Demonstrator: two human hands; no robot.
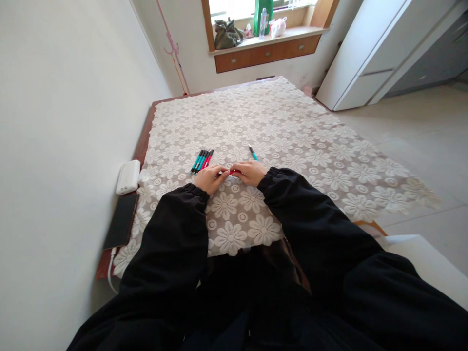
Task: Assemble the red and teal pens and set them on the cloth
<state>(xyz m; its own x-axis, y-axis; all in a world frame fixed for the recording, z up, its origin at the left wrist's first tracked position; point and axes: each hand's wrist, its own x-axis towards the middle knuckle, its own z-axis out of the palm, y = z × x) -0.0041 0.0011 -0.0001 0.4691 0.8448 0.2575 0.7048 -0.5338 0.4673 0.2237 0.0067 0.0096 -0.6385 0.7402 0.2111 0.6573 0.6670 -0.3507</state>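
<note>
Black sleeves fill the near edge, and past them both my hands meet over the lace cloth (292,141) on the table. My left hand (209,178) and right hand (250,172) each pinch an end of a small red pen (234,171), fingertips almost touching, so both are closed on it; the piece is mostly hidden and I cannot tell whether it is a cap, a barrel or both. Just beyond my left hand lies a neat row of pens (202,161), teal and red side by side, and a single teal pen (253,153) lies apart, beyond my right hand. A white power bank (128,177) and a dark phone (121,220) sit at the table's left edge, well clear. To handle the red piece well, I judge I should keep the two ends in line, grip lightly near the join, and work low over the cloth so nothing rolls off.
</note>
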